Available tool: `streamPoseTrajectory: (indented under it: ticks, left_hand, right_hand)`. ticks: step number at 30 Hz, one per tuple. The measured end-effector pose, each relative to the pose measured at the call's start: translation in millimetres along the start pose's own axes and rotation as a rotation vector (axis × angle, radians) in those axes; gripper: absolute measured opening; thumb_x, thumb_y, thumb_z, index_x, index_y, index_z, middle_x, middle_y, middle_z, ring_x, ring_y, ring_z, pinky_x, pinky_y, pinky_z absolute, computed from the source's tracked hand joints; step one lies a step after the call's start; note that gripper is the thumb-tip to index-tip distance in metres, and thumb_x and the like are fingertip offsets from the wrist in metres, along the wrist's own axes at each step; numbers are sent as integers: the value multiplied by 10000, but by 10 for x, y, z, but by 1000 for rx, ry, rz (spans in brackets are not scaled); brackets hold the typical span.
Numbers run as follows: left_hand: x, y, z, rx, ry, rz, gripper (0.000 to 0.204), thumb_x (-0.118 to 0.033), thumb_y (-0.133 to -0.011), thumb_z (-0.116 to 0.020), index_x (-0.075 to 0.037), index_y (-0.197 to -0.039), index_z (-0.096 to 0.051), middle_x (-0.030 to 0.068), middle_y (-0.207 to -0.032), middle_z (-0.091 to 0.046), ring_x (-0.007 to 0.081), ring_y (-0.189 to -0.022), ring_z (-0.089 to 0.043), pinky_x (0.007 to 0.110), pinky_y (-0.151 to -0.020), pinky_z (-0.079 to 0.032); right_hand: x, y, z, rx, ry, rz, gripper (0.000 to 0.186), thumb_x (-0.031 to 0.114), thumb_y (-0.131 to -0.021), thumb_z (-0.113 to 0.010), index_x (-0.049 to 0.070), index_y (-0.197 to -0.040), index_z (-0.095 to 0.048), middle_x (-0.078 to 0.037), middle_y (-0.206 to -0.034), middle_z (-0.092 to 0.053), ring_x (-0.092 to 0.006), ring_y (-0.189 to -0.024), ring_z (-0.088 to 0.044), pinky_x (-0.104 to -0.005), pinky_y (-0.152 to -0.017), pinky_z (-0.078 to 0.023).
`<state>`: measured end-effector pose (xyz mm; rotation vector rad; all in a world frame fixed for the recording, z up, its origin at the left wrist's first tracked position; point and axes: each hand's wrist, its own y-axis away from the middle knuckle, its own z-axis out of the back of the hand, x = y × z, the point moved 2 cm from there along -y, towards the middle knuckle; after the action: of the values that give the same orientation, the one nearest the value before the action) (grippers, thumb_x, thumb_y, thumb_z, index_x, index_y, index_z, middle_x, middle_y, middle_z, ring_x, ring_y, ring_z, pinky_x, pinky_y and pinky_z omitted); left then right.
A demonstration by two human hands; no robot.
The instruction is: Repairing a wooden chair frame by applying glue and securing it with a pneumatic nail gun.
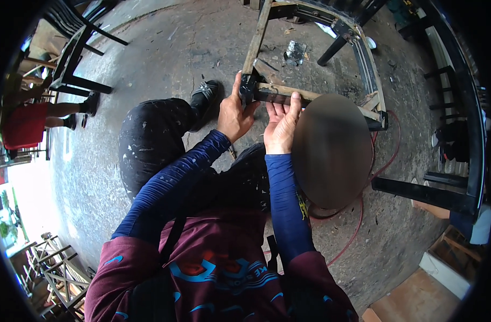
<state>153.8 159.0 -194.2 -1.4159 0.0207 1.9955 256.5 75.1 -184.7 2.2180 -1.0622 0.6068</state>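
Observation:
In front of me is a black-and-bare-wood chair frame (252, 51), apparently turned over. My left hand (236, 117) grips its near left corner, with the index finger pointing up along the side rail and the thumb by the black corner block. Palm up, my right hand (282, 127) holds the near rail (288, 92) from below, the thumb raised against it. The fingertips are partly hidden behind the rail. A blurred brown oval patch covers whatever lies just right of my right hand.
A thin red hose (358, 225) curls over the concrete floor at right. Dark chairs (84, 83) stand at the far left near another person in red shorts (24, 129). Black furniture frames (425, 193) line the right side, with cardboard (417, 298) below them. My shoe (205, 96) is left of the frame.

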Motion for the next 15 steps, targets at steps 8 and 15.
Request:
streamPoseTrajectory:
  ticks: [8,15]
  left_hand:
    - [42,8,40,108,208,189,845,-320,-886,-740,15,-1517,-289,155,-1065,-677,248,-894,-658,324,-788,-501]
    - [-48,-221,-13,216,866,711,598,-568,-995,-491,-91,-1345,-576,-9,-1275,-613,123,-1174,-535,270,-999,-370]
  right_hand:
    - [64,-89,87,24,23,7,254,266,-901,-732,138,-1076,-599,0,-1015,-637,-131,-895,-636,-313,-733,-552]
    - [107,-161,131,67,35,-35,239,272,-867,-765,166,-1004,-601,51,-952,-614,-69,-830,-594,-267,-642,-532]
